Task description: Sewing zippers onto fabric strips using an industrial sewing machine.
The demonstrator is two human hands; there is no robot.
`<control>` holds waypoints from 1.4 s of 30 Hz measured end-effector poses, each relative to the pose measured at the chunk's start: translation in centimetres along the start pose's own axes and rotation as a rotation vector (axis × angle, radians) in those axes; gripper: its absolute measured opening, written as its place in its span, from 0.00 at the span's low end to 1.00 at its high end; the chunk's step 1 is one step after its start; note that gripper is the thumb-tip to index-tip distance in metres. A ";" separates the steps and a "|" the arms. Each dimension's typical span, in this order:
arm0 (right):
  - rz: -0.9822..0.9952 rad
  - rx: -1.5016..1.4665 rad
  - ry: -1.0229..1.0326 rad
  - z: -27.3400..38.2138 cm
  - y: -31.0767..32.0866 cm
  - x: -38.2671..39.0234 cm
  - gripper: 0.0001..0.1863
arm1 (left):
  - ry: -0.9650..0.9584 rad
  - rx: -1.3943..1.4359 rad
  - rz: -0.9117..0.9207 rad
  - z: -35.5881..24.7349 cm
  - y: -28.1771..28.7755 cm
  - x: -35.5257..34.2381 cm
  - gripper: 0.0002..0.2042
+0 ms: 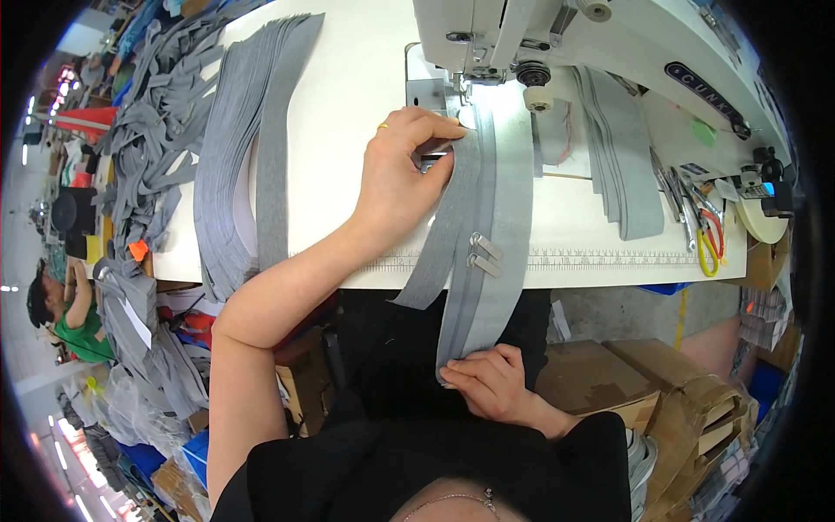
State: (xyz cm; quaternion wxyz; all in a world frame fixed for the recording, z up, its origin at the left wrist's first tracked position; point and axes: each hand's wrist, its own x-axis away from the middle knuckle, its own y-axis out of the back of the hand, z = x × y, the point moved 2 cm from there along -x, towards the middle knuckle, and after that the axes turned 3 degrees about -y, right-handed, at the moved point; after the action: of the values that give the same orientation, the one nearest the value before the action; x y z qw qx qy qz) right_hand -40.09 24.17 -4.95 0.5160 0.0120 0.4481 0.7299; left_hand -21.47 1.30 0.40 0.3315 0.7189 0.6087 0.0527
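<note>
A long grey zipper [509, 196] runs from under the sewing machine's needle area [474, 87] down over the table's front edge, with two metal sliders [484, 254] on it. Along its left side lies a darker grey fabric strip [445, 230], whose loose end hangs just past the edge. My left hand [402, 165] is closed at the strip's upper part, thumb and fingertips pressed on it close to the presser foot. Below the table, my right hand [491, 380] pinches the zipper's lower end.
Stacked grey strips [239, 157] lie at left beside a tangled heap of grey strips [161, 130]. More grey pieces [622, 157] rest right of the needle, near yellow-handled scissors [709, 252] and other tools. Cardboard boxes [600, 374] stand below right. Another person [74, 317] is far left.
</note>
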 end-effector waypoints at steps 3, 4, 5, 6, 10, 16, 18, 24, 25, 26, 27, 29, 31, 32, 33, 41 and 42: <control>-0.007 -0.006 -0.025 -0.1 0.1 -0.6 0.13 | -0.029 0.055 -0.047 0.4 -0.5 0.0 0.13; -0.007 -0.007 -0.025 -0.2 0.2 -0.8 0.13 | -0.028 0.054 -0.047 0.4 -0.6 0.1 0.13; -0.022 -0.005 -0.030 -0.2 0.3 -1.1 0.13 | -0.012 0.039 -0.051 0.3 -0.6 0.1 0.13; -0.038 -0.004 -0.036 -0.3 0.4 -1.4 0.13 | 0.004 0.023 -0.054 0.3 -0.6 0.2 0.13; -0.063 -0.016 -0.057 -0.7 0.6 -2.3 0.14 | -0.032 -0.026 -0.035 0.2 -0.4 0.1 0.13; -0.112 -0.013 -0.075 -1.2 1.1 -3.9 0.16 | -0.016 0.141 -0.066 0.8 -0.5 0.0 0.12; -0.128 -0.001 -0.076 -1.4 1.3 -4.4 0.16 | -0.038 0.114 -0.067 0.8 -0.5 0.0 0.12; -0.153 0.057 -0.075 -1.9 1.5 -5.4 0.16 | 0.010 0.074 -0.054 0.1 -0.6 0.1 0.12; -0.153 0.056 -0.074 -1.9 1.5 -5.6 0.16 | 0.010 0.073 -0.054 0.1 -0.6 0.1 0.12; -0.150 0.057 -0.073 -1.9 1.5 -5.7 0.16 | 0.044 0.162 -0.082 0.2 -0.6 0.2 0.11; -0.148 0.058 -0.073 -1.9 1.5 -5.8 0.15 | 0.078 0.250 -0.110 0.3 -0.6 0.2 0.11; -0.160 0.064 -0.077 -2.0 1.6 -5.9 0.15 | 0.034 0.211 -0.096 0.5 -0.6 0.2 0.11; -0.172 0.068 -0.079 -2.1 1.6 -5.9 0.14 | -0.009 0.169 -0.084 0.6 -0.7 0.2 0.11; -0.173 0.066 -0.081 -2.0 1.6 -6.0 0.14 | -0.040 0.136 -0.079 0.6 -0.8 0.2 0.12; -0.174 0.067 -0.083 -2.0 1.6 -6.0 0.14 | -0.072 0.105 -0.073 0.5 -0.9 0.2 0.12; -0.189 0.064 -0.076 -2.1 1.5 -6.5 0.13 | -0.073 0.090 -0.027 0.4 -0.9 0.4 0.14; -0.189 0.060 -0.075 -2.1 1.5 -6.5 0.13 | -0.080 0.078 -0.027 0.4 -0.9 0.4 0.14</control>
State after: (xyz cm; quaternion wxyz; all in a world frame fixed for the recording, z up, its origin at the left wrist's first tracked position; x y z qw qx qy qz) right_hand -39.11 17.76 -2.29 0.5986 0.0126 0.4493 0.6630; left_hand -21.91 1.53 -0.46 0.3280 0.7243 0.6064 -0.0042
